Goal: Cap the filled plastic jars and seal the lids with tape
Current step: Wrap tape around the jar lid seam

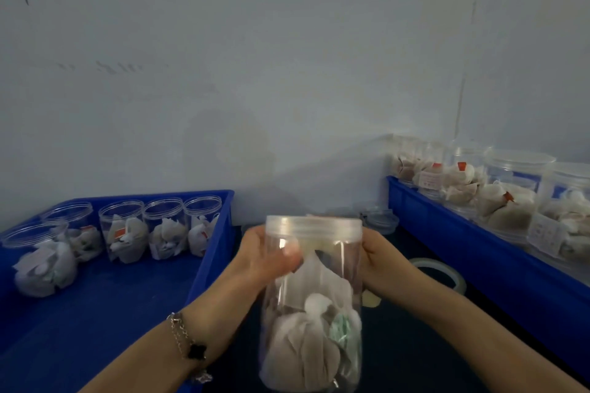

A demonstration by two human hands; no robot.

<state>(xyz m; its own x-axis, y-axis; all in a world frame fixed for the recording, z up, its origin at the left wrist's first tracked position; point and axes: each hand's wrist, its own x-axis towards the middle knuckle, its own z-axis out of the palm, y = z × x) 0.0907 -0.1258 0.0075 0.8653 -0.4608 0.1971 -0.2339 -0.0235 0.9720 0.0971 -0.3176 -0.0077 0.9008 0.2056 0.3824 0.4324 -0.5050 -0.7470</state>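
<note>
Clear plastic jar (311, 306), filled with white tied pouches, is held upright at centre foreground above the dark bench (412, 344). A transparent lid (314, 226) sits on its mouth. The left hand (268, 257) grips the upper wall, its thumb across the front just below the lid. The right hand (381, 260) grips the opposite side, fingers curled behind. A tape roll (442, 274) lies on the bench just right of the right hand. The left blue tray (214, 252) holds uncapped filled jars (162, 230). The right blue tray (447, 233) carries capped jars (514, 188) in a row along the wall.
</note>
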